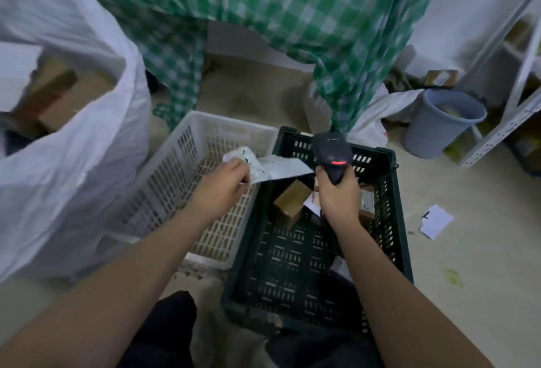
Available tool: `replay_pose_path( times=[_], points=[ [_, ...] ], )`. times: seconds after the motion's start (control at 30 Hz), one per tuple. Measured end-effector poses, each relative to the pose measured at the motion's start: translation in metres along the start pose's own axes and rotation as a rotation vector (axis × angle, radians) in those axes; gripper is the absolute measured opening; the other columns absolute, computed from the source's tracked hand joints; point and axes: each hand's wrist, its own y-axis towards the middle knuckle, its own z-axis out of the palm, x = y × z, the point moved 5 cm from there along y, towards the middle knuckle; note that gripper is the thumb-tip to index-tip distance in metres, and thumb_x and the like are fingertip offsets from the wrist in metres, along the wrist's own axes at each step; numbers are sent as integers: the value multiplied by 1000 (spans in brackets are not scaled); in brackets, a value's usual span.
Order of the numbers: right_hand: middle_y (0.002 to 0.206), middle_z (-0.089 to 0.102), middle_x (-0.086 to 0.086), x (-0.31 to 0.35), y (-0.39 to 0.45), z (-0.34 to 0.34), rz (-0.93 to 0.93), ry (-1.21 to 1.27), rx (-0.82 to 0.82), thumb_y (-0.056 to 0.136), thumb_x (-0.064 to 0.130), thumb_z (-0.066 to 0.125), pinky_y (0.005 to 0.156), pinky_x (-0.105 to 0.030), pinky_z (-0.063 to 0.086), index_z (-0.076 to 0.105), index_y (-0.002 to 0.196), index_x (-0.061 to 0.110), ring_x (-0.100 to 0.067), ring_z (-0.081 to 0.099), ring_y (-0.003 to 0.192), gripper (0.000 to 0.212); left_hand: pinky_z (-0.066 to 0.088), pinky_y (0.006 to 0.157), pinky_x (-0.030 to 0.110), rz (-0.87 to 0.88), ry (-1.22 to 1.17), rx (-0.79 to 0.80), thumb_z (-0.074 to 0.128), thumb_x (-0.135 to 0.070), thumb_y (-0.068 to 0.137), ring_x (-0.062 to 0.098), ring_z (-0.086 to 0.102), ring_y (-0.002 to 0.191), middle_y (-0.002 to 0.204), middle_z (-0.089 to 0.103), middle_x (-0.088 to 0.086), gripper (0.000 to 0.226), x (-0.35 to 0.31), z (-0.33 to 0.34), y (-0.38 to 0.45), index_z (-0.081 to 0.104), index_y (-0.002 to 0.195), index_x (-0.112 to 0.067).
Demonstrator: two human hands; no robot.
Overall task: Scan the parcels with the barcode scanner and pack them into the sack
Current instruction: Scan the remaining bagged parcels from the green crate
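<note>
While right hand (339, 195) grips scanner (332, 157), red light on, left hand (222, 183) pinches mailer (272, 167) beside it, likely offering label. Sack (87, 145) gapes at nine o'clock; box (291, 202) waits in crate (389, 221).

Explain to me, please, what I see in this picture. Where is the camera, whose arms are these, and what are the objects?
There is no machine here: a person works with two bare hands. The single picture comes from a camera worn on the person's head, looking forward and down, so the arms reach in from the bottom.

The left hand grips a flat white parcel. The right hand holds a black barcode scanner, which shows a red light.

On the floor stand a white crate and a dark green crate; the green one holds a small brown box. The big white sack on the left already contains cardboard boxes. A grey bucket stands at the right.
</note>
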Motion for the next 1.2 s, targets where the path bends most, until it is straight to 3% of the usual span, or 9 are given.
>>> replay_pose_path(
  times=[0.1, 0.17, 0.4, 0.57, 0.73, 0.83, 1.0, 1.1, 1.2],
  points=[
    [97, 59, -3, -11, -10, 20, 86, -105, 57, 90, 25, 63, 78, -29, 38, 58, 111, 12, -21, 54, 91, 25, 47, 75, 46, 16, 1, 309, 61, -10, 89, 27, 54, 93, 103, 52, 5, 11, 10, 34, -35, 51, 89, -13],
    [94, 57, -5, -31, -20, 30, 162, -116, 74, 92, 20, 60, 74, -28, 34, 55, 106, 10, -23, 51, 87, 18, 45, 80, 41, 29, -50, 399, 60, -10, 90, 25, 54, 95, 103, 53, 5, 10, 10, 46, -48, 51, 89, -14],
    [91, 56, 0, -87, -25, 66, 307, -39, 184, 89, 28, 67, 79, -32, 39, 52, 110, 12, -24, 55, 91, 30, 41, 74, 31, 133, -127, 431, 65, -6, 85, 12, 45, 89, 99, 53, 2, 10, 13, 57, -69, 55, 86, -8],
    [99, 65, -6, -102, -26, 99, 380, 87, 247, 77, 4, 77, 87, -38, 50, 54, 121, 7, -24, 62, 95, 50, 47, 77, 39, 138, -130, 491, 66, -8, 83, 16, 52, 102, 109, 55, 0, 15, 15, 66, -79, 52, 81, -14],
    [89, 56, -11, -95, -26, 99, 324, 60, 233, 77, -6, 61, 62, -29, 42, 53, 114, 13, -21, 52, 73, 42, 42, 92, 30, -147, -343, 556, 63, -37, 90, 10, 52, 109, 114, 57, -2, 27, 24, 71, -83, 64, 84, -11],
    [86, 52, -7, -85, -30, 89, 274, 85, 259, 80, -7, 59, 61, -28, 37, 50, 112, 15, -18, 46, 73, 40, 46, 85, 36, -338, -538, 563, 53, -31, 98, 21, 59, 94, 94, 60, -1, 18, 35, 76, -84, 61, 92, -16],
    [78, 52, -4, -77, -37, 54, 212, 1, 183, 80, -6, 58, 62, -28, 37, 49, 104, 15, -20, 46, 68, 33, 51, 87, 45, -534, -465, 475, 49, -30, 99, 31, 63, 96, 113, 62, 10, 25, 45, 81, -74, 54, 119, -15],
    [81, 53, -3, -68, -36, 34, 181, 40, 179, 81, -7, 58, 57, -24, 39, 49, 108, 16, -14, 46, 67, 36, 44, 94, 36, -503, -389, 276, 46, -30, 100, 28, 53, 113, 129, 55, 13, 37, 36, 68, -49, 52, 130, -7],
    [87, 58, 1, -58, -37, 22, 138, 64, 236, 82, -8, 60, 60, -19, 43, 53, 104, 24, -11, 52, 72, 39, 28, 114, 42, -535, -433, 196, 44, -37, 101, 28, 32, 139, 152, 33, 10, 54, 37, 58, -24, 36, 146, -8]
  ],
)
